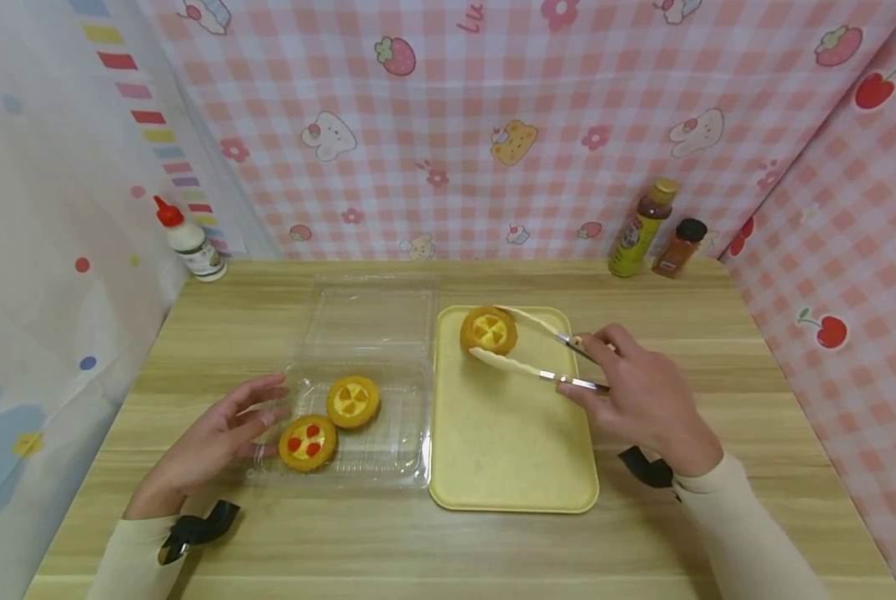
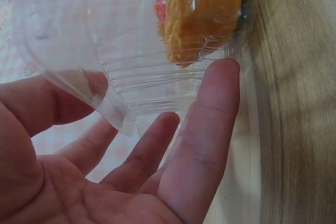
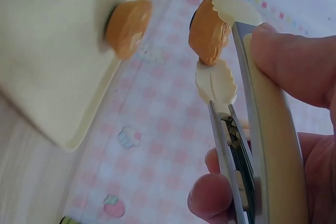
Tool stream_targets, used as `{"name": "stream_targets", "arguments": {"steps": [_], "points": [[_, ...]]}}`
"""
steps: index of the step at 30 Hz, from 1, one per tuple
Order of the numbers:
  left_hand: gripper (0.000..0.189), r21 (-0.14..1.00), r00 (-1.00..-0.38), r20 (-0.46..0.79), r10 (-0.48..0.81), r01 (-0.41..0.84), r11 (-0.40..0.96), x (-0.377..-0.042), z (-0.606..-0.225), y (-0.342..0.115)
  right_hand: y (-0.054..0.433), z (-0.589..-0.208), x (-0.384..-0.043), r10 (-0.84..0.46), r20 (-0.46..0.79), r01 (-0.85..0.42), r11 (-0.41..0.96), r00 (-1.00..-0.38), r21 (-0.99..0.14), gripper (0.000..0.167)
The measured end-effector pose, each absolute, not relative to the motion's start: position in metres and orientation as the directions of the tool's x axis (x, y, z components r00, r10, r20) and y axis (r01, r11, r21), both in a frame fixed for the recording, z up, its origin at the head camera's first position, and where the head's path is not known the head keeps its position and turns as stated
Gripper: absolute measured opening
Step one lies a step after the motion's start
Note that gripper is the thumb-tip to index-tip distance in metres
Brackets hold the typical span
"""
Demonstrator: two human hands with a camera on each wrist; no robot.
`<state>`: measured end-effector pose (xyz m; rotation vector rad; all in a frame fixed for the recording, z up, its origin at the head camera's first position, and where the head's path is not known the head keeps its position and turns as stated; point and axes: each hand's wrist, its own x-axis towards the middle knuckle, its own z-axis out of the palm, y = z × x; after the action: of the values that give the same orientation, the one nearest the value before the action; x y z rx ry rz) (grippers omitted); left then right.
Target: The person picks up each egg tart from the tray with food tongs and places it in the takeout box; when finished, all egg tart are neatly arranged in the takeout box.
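Note:
My right hand (image 1: 650, 400) holds a pair of tongs (image 1: 503, 361) with cream, scalloped tips. Between the tips is a toy tart (image 1: 488, 332) topped with yellow wedges, raised over the far end of the yellow tray (image 1: 515, 450). The right wrist view shows another tart (image 3: 128, 27) on the tray; I cannot make it out separately in the head view. My left hand (image 1: 218, 437) is at the left rim of a clear plastic box (image 1: 387, 467), its fingers extended beside the wall. Inside lie a red-dotted tart (image 1: 308, 442) and a yellow-wedge tart (image 1: 353, 402).
The box's clear lid (image 1: 372, 317) lies open toward the back. At the back left stands a white bottle (image 1: 196, 247) with a red cap. A yellow-labelled bottle (image 1: 638, 233) and a black-capped jar (image 1: 678, 250) are at the back right, near the checked cloth (image 1: 432, 125).

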<state>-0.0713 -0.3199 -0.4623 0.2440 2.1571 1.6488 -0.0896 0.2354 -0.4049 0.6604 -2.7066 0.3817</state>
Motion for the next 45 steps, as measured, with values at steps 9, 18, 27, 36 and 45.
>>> {"name": "stream_targets", "arguments": {"steps": [9,18,27,36,45], "points": [[0.060,0.950,-0.904,-0.211,0.372,-0.101,0.295,-0.072,-0.463,-0.320,0.209,-0.399,-0.090,-0.462,0.369,-0.550,0.816,-0.806,-0.179,0.059],[0.062,0.946,-0.907,-0.228,0.355,-0.120,0.300,-0.070,-0.462,-0.318,0.178,-0.397,-0.088,-0.546,0.373,-0.625,0.770,-0.750,-0.129,0.060],[0.060,0.950,-0.906,-0.227,0.357,-0.126,0.285,-0.070,-0.463,-0.320,0.152,-0.403,-0.086,-0.629,0.320,-0.689,0.714,-0.709,-0.122,0.059],[0.059,0.954,-0.901,-0.219,0.374,-0.116,0.278,-0.071,-0.464,-0.321,0.137,-0.413,-0.086,-0.721,0.220,-0.753,0.640,-0.657,-0.152,0.059],[0.060,0.954,-0.902,-0.219,0.373,-0.117,0.278,-0.072,-0.463,-0.320,0.124,-0.412,-0.090,-0.795,0.113,-0.801,0.579,-0.597,-0.154,0.058]]}}
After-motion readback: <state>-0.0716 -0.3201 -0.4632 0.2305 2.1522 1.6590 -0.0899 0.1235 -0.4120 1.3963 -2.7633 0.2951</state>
